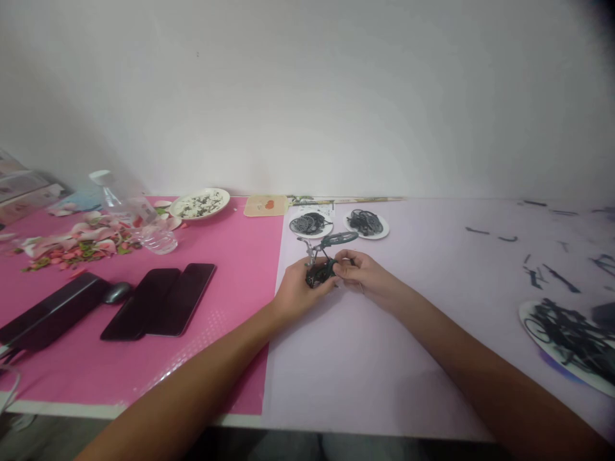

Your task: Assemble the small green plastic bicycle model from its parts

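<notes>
A small black model bicycle is held up over the light table in the middle, one of its wheels pointing away from me. My left hand is closed around its near side. The fingers of my right hand pinch together at the model's right edge; any small part between them is too fine to make out. Just beyond my hands stand two white plates, a left plate and a right plate, both heaped with black wheels and parts.
On the right lie loose black parts and a larger plate piled with them. The pink mat on the left carries two phones, a mouse, a black case, a plastic bottle, petals and a dish.
</notes>
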Motion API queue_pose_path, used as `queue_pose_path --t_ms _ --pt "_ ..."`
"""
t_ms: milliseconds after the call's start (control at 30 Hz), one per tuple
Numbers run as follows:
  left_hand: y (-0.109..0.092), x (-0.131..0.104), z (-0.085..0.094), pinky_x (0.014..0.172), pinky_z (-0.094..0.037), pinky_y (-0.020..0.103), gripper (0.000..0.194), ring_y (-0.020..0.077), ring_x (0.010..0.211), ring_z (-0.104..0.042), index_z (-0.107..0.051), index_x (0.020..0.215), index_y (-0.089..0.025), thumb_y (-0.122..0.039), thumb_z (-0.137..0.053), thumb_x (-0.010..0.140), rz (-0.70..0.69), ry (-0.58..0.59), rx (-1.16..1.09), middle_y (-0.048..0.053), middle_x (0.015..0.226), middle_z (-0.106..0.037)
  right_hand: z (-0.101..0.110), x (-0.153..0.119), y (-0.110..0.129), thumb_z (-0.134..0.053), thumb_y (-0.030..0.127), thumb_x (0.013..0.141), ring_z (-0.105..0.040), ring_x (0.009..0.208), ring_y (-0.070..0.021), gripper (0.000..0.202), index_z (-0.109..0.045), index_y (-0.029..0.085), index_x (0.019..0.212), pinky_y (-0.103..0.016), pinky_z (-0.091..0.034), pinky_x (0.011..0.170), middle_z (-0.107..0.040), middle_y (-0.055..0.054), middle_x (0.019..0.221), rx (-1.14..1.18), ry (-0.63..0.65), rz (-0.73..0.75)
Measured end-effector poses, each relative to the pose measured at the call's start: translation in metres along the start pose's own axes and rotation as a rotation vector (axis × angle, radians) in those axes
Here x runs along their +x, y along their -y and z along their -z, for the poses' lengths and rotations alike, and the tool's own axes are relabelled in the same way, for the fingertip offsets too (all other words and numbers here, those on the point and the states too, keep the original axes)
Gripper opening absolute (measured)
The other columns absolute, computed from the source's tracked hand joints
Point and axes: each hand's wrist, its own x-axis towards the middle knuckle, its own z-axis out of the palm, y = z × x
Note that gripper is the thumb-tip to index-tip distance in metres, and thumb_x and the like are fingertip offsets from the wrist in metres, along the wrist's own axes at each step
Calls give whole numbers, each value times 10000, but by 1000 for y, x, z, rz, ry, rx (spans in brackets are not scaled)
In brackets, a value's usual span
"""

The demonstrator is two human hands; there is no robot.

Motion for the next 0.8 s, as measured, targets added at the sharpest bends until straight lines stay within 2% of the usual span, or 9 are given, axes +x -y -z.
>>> queue_pose_path --t_ms 200,333,433,533,633,733,800 --pt "2 1 0 745 -554 297 498 199 841 -703 -696 1177 -139 -437 -829 801 237 -15 -236 103 1014 -771 0 0 3 -901 542 714 -179 484 -46 511 -572 221 937 -227 -116 459 -279 124 590 30 22 20" --pt "5 4 4 775 -557 311 536 207 876 -703 -695 1180 -140 -451 -857 774 293 -28 -292 111 1048 -765 2 0 9 -767 628 829 -153 503 -63 463 -607 206 933 -234 -112 461 -226 111 619 44 40 35" --pt "8 7 7 824 -546 323 551 210 921 -694 -704 1183 -142 -466 -862 766 305 -51 -281 120 1107 -755 6 1 13 -699 646 872 -160 501 -71 449 -626 210 947 -242 -120 467 -225 102 630 -22 -38 66" --pt "12 10 9 870 -533 337 556 214 950 -684 -717 1177 -146 -492 -857 765 305 -61 -257 121 1137 -749 13 2 15 -653 643 895 -231 490 -88 440 -661 206 936 -256 -161 480 -291 89 581 -288 -171 159" --pt "14 12 11 898 -527 342 556 217 970 -684 -721 1167 -156 -501 -862 755 309 -74 -260 111 1138 -749 22 1 18 -644 574 911 -339 531 -113 380 -714 202 941 -274 -247 529 -408 52 597 -708 -281 283" --pt "15 13 12 898 -530 341 555 217 978 -684 -723 1156 -163 -510 -865 746 330 -93 -252 103 1127 -749 30 -2 22 -637 434 916 -377 550 -125 238 -745 224 946 -286 -264 573 -448 39 603 -1099 -274 289" --pt "16 13 12 885 -534 339 563 215 968 -684 -723 1157 -167 -525 -862 745 348 -98 -243 101 1112 -749 34 -3 25 -620 380 912 -397 549 -132 202 -757 236 945 -291 -262 582 -466 33 594 -1230 -222 249"
